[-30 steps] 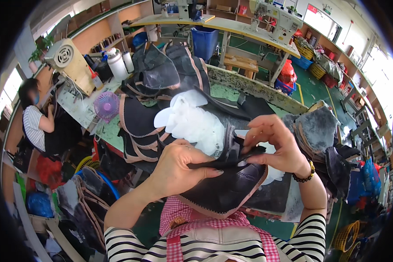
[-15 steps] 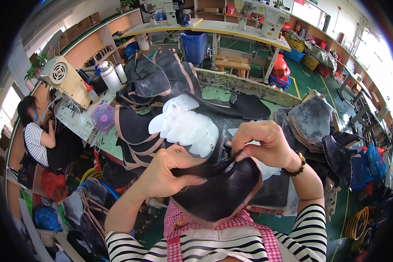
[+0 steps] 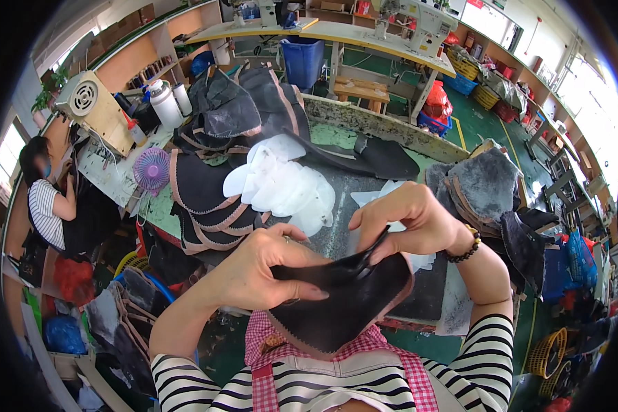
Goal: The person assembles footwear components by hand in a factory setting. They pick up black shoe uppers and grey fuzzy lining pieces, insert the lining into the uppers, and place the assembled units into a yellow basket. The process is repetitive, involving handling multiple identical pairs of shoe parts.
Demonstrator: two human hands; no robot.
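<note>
From afar, I am watching the left hand (image 3: 259, 269) and right hand (image 3: 419, 218) both pinching the black, curved, pink-edged, leather-like panel (image 3: 329, 314) near six o'clock, and I am worrying that uneven pulling (it is bunching along the top) could be leaving it creased.

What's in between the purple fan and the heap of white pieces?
In the head view, a stack of black pieces with pinkish edges lies between the fan and the white heap.

One head-worn fisheye looks down and forward over the nearby hands (image 3: 259, 264) and workbench (image 3: 333, 132).
</note>
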